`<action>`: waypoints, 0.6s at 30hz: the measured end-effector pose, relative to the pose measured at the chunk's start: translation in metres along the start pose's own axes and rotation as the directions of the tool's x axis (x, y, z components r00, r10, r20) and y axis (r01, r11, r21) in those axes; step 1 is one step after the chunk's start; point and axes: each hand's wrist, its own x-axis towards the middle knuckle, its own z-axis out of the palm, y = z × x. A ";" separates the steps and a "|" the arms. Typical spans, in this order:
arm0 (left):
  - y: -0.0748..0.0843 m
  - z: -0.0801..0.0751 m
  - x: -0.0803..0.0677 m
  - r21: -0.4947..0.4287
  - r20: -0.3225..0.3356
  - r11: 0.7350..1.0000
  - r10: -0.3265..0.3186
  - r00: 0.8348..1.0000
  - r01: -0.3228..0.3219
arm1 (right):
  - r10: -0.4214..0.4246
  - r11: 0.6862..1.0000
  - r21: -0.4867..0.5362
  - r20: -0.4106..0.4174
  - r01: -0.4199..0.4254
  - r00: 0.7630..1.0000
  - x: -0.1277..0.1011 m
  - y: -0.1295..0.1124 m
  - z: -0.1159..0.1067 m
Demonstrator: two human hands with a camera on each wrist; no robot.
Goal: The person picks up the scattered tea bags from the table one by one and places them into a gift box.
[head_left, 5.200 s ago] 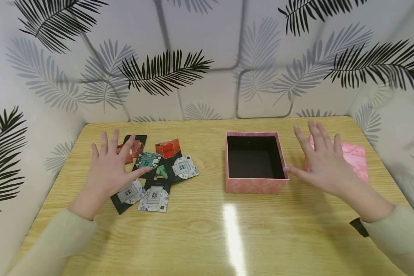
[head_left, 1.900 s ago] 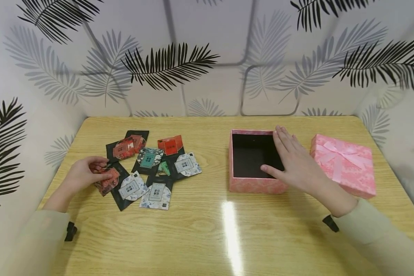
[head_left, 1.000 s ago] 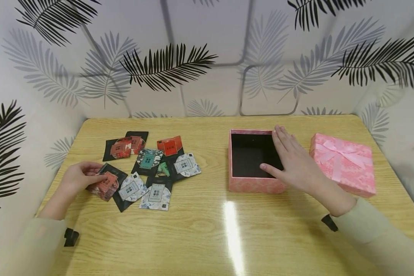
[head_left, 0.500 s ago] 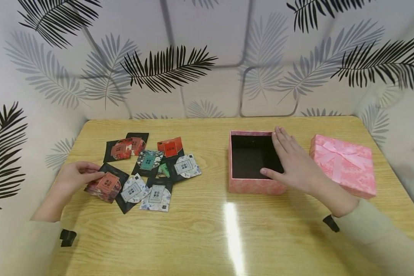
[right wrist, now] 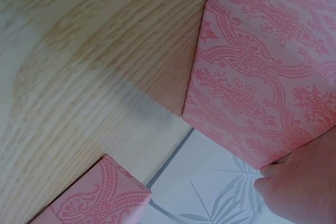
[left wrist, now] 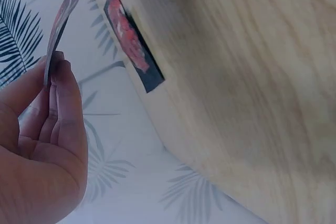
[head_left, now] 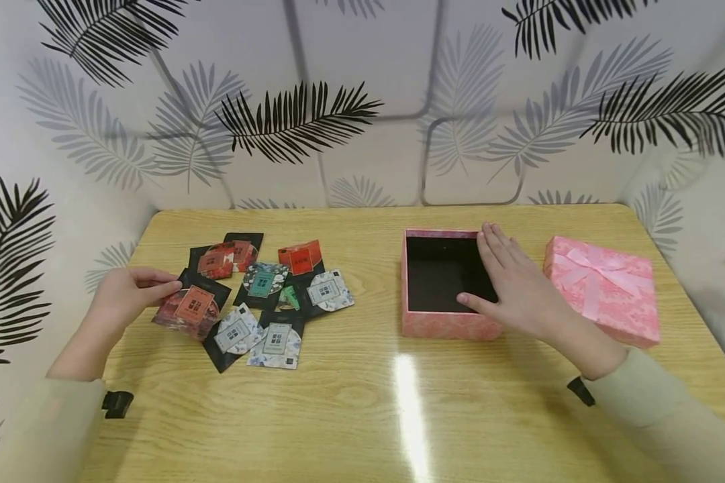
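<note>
– Who holds what?
– At the table's (head_left: pixel 314 416) left, a left hand (head_left: pixel 121 298) pinches a dark-and-red sachet (head_left: pixel 190 312) by one edge, clear of the wood. The right hand (head_left: pixel 522 285), fingers straight, rests along the right rim of an open pink box (head_left: pixel 450 325).
– What could go wrong?
– That edge-only grip could let the sachet slip; sweeping low, it might drag the blue-and-white sachet (head_left: pixel 235 332) just beside it. A firm push from the right could slide the box, and fingers lying at its opening could get in the way.
– Any writing?
– Framed labels carry characters, apparently Chinese, too small to read surely. No brand is legible; the bow-topped lid (head_left: pixel 604 285) shows no lettering.
</note>
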 end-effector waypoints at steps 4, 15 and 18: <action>0.012 0.001 0.004 0.008 0.008 1.000 0.028 1.000 -0.028 | -0.006 1.000 -0.005 -0.005 0.005 1.000 0.000 0.000 0.001; 0.057 0.014 0.017 -0.057 0.017 0.995 0.082 0.996 -0.081 | -0.014 1.000 -0.021 -0.015 0.014 1.000 0.000 0.000 0.001; 0.072 0.021 0.023 -0.074 0.005 0.993 0.094 0.996 -0.094 | -0.021 0.999 -0.026 -0.023 0.020 1.000 0.000 0.001 0.001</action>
